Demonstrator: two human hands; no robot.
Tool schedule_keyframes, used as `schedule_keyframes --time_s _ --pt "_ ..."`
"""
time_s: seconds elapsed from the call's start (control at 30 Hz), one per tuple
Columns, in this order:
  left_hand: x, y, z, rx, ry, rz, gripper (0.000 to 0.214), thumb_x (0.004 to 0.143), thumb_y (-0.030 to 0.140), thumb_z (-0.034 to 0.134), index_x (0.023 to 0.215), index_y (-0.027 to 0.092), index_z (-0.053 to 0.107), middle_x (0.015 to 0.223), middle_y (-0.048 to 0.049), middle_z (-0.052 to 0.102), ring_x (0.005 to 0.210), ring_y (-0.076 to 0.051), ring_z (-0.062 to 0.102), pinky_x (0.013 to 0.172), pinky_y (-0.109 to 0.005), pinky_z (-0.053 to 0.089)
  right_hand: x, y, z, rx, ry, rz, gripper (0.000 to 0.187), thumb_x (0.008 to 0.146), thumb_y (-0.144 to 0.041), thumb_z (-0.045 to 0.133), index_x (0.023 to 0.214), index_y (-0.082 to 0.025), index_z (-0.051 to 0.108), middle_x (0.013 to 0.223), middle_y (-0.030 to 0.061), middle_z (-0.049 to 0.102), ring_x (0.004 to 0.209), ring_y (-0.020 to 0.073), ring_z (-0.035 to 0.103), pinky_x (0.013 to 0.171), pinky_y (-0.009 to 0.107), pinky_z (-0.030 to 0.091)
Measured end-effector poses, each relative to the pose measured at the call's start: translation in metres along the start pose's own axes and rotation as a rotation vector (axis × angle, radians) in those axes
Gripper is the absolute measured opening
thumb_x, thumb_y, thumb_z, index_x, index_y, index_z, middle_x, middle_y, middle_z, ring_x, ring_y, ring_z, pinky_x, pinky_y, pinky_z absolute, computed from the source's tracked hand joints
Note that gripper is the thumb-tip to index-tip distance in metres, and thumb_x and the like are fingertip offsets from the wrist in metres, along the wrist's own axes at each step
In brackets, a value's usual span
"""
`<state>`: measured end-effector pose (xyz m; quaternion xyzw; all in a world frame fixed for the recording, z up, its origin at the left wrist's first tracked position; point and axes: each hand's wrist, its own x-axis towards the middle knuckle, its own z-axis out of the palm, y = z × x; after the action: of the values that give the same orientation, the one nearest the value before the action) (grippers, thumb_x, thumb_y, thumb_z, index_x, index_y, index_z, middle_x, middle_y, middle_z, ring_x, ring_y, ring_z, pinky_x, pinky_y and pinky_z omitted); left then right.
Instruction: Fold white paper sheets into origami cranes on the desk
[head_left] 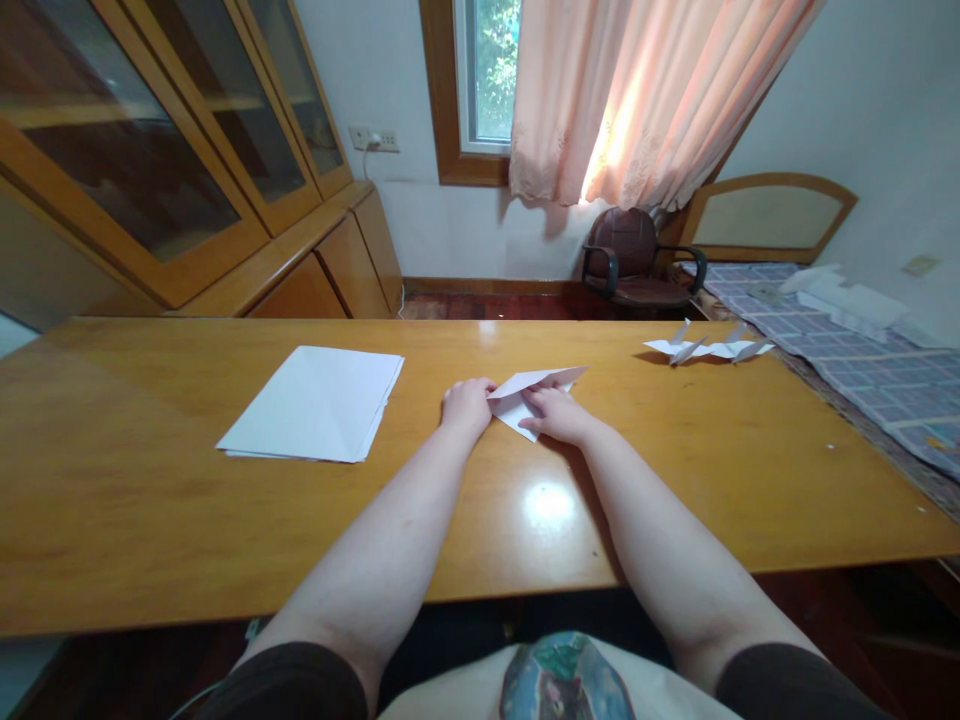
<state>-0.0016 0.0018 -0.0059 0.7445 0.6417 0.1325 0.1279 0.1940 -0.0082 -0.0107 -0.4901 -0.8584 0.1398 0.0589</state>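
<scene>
A partly folded white sheet of paper lies on the table in front of me, one flap raised along its far side. My left hand is closed at the paper's left corner, its fingertips partly hidden behind the edge. At the right, my right hand grips the same sheet. Its fingers reach under the raised flap and are partly covered, while the thumb rests on the lower layer near the front point.
A stack of white paper lies to the left on the wooden table. Folded paper figures stand near the far right edge. Beyond are a brown armchair, a bed with a checked cover and a glass-door cabinet.
</scene>
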Motion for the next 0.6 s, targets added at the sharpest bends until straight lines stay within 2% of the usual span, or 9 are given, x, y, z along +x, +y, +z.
schedule_keyframes --time_s 0.17,0.4,0.5,0.6 --pt "0.000 -0.002 0.001 -0.016 -0.014 -0.003 0.027 0.082 0.035 0.054 0.103 0.031 0.069 0.102 -0.0030 0.071 0.093 -0.023 0.061 0.082 -0.033 0.044 -0.002 0.009 0.001 0.107 -0.025 0.009 0.083 0.072 -0.043 0.069 0.144 -0.016 0.037 0.149 0.0182 0.033 0.140 0.0323 0.024 0.112 0.051 0.017" --pt "0.000 -0.004 0.002 -0.022 -0.006 0.011 0.026 0.083 0.035 0.052 0.103 0.030 0.069 0.100 -0.0024 0.071 0.093 -0.023 0.062 0.083 -0.033 0.044 -0.007 0.014 -0.003 0.176 -0.094 0.004 0.089 0.066 -0.043 0.074 0.144 -0.021 0.037 0.153 0.0149 0.025 0.142 0.0336 0.017 0.114 0.052 0.011" --pt "-0.001 -0.002 0.000 -0.013 -0.009 0.001 0.026 0.082 0.034 0.054 0.104 0.030 0.069 0.101 -0.0027 0.071 0.094 -0.023 0.062 0.083 -0.033 0.045 -0.009 0.009 -0.006 0.137 -0.131 0.015 0.085 0.068 -0.045 0.073 0.144 -0.023 0.039 0.154 0.0130 0.023 0.141 0.0351 0.018 0.113 0.053 0.012" --pt "-0.001 0.000 -0.002 0.002 -0.005 -0.010 0.026 0.081 0.033 0.055 0.103 0.031 0.069 0.102 -0.0027 0.071 0.094 -0.023 0.062 0.082 -0.033 0.045 -0.007 -0.001 -0.004 0.063 -0.072 0.053 0.075 0.080 -0.050 0.060 0.145 -0.021 0.035 0.153 0.0118 0.027 0.139 0.0328 0.024 0.112 0.049 0.018"
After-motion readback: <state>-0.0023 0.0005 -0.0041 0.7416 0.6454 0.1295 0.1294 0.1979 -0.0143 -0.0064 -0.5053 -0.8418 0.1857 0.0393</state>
